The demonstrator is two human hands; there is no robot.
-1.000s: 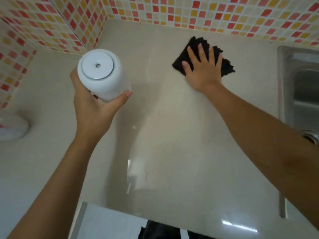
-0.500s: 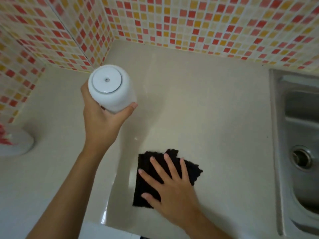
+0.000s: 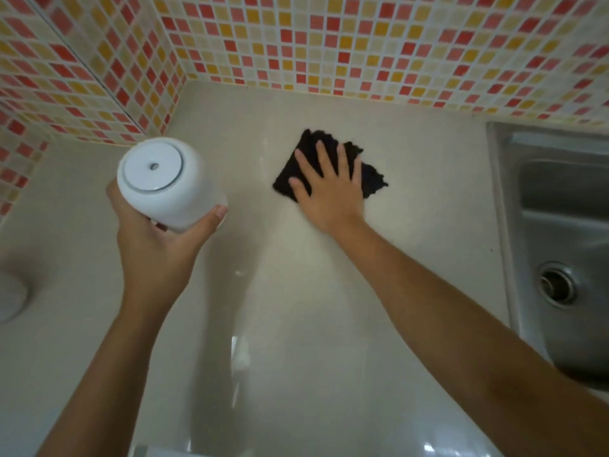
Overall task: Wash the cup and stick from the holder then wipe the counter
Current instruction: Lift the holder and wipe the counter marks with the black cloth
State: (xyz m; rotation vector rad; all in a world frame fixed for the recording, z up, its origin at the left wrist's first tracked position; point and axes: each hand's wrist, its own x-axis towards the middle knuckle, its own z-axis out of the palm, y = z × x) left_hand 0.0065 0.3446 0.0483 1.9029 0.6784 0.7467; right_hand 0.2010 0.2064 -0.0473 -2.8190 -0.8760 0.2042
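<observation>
My left hand (image 3: pixel 155 239) grips a white ceramic holder (image 3: pixel 164 183) and keeps it lifted above the beige counter (image 3: pixel 296 308), its round base with a small centre hole turned toward me. My right hand (image 3: pixel 329 189) lies flat with straight, spread fingers on a black cloth (image 3: pixel 372 174), pressing it onto the counter near the back wall. No cup or stick is in view.
A steel sink (image 3: pixel 560 245) with a round drain (image 3: pixel 557 288) is set into the counter at the right. Mosaic-tiled walls (image 3: pixel 329 44) close the back and left sides. A white rounded object (image 3: pixel 10 298) sits at the left edge.
My right hand slid the black cloth from the near part of the counter back out toward the far wall. The left hand keeps the holder raised in about the same place.
</observation>
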